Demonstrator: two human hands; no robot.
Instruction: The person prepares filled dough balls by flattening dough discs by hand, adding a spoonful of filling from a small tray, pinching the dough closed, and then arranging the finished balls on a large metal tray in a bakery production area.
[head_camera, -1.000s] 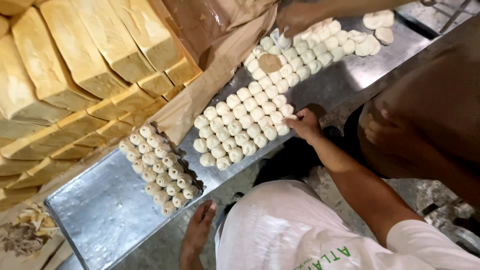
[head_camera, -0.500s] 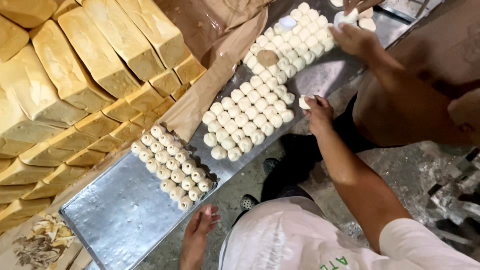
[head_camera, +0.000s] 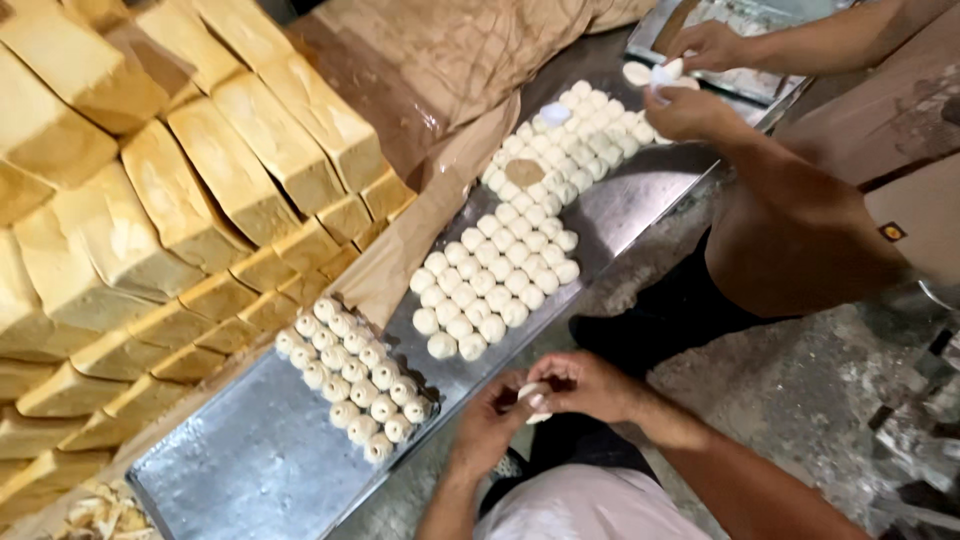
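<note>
My left hand (head_camera: 485, 430) and my right hand (head_camera: 590, 385) meet just off the near edge of the metal table (head_camera: 240, 470). Both pinch one small pale dough piece (head_camera: 533, 393) between their fingers. On the table right above my hands lies a small block of round dough balls (head_camera: 355, 378). A larger patch of dough balls (head_camera: 497, 275) runs up toward the far right.
Another person's two hands (head_camera: 695, 80) handle dough pieces at the far end of the dough rows, their body close on the right. Stacked bread loaves (head_camera: 200, 170) fill the left side. Brown paper (head_camera: 430, 70) lies behind the dough.
My right hand has left the edge of the larger dough patch with a piece. My left hand has risen from the table's edge, and both now hold that piece together.
</note>
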